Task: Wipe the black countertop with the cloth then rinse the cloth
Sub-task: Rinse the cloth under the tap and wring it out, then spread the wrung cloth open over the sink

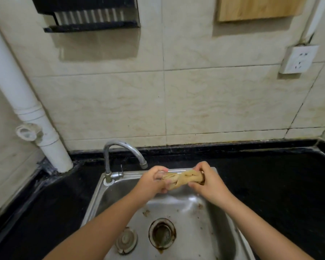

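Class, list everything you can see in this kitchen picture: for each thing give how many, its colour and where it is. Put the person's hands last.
cloth: one, tan, twisted, held over the sink
sink: one, steel, set in the countertop
tap: one, silver, at the sink's back left corner
drain: one, rusty brown, in the sink floor
plug: one, grey, left of the drain
countertop: one, black, around the sink
pipe: one, white, left wall
socket: one, white, right wall
rack: one, black, upper left wall
board: one, light wood, upper wall
left hand: grips the cloth's left end
right hand: grips the cloth's right end
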Demonstrator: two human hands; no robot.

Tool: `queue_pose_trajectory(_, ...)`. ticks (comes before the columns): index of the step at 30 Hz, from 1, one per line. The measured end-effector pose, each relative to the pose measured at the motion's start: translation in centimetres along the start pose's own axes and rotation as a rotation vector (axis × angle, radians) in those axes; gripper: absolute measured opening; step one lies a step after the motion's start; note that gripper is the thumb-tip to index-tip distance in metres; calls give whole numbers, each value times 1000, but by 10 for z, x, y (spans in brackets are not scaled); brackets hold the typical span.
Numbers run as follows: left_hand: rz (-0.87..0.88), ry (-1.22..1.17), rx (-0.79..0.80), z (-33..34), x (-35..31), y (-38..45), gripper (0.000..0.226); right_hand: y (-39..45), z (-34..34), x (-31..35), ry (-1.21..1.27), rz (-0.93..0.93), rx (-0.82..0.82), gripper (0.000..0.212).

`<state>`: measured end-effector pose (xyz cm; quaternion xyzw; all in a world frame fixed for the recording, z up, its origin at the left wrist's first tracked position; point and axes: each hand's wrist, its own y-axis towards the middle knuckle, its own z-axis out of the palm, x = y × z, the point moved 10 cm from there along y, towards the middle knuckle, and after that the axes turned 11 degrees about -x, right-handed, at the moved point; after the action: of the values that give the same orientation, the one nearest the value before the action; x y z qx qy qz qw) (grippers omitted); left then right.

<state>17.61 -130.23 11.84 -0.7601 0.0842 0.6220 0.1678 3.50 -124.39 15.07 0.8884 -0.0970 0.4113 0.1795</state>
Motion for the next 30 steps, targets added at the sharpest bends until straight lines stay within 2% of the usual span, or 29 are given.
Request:
queue_pose_trajectory(4, -98, -149, -69, -9, 8, 3, 10, -7, 3, 21, -65, -204, -73, 47)
queue_pose_trajectory(6, -88, -192, -86, -11, 4, 3, 8, -12, 8, 26, -78, -267, -86, 43)
queue_pose_trajectory(8, -59, -196, -133, -18, -1, 4, 11, -16, 18, 26, -67, -255, -34, 39)
queue_pose_trajectory(10, -30, -175, -183, -28, -4, 7, 14, -18, 26, 26, -30, -218, 25, 49)
queue_pose_trajectory(11, -30, -174, -196, -31, -5, 8, 15, -18, 28, 28, -17, -221, 28, 48)
queue_pose_trajectory(14, -101, -111, -202, -36, 4, 10, 19, -18, 26, 33, 88, -208, -40, 29)
queue_pose_trajectory(16, -191, -121, -143, -35, 13, 6, 19, -15, 20, 34, 164, -163, -106, 9)
queue_pose_trajectory(18, -242, -232, 1, -29, 19, -3, 16, -10, 19, 28, 223, -46, -114, 11)
queue_pose_trajectory(20, -200, -331, 199, -20, 17, -13, 10, -3, 20, 20, 274, 71, -102, 15)
queue_pose_trajectory(22, -108, -261, 306, -16, 16, -19, 37, 4, 25, 21, 264, 116, -56, 13)
queue_pose_trajectory(23, -39, -170, 302, -15, 16, -18, 47, 7, 28, 24, 257, 129, -17, 11)
queue_pose_trajectory(25, 74, -46, 148, -25, 11, -9, 38, 15, 34, 28, 262, 168, 51, 11)
queue_pose_trajectory(27, 63, -73, 13, -40, 2, 2, 16, 27, 34, 30, 268, 206, 88, 13)
queue_pose_trajectory(30, 55, -166, -71, -61, -23, 16, 18, 49, 25, 41, 328, 237, 120, 19)
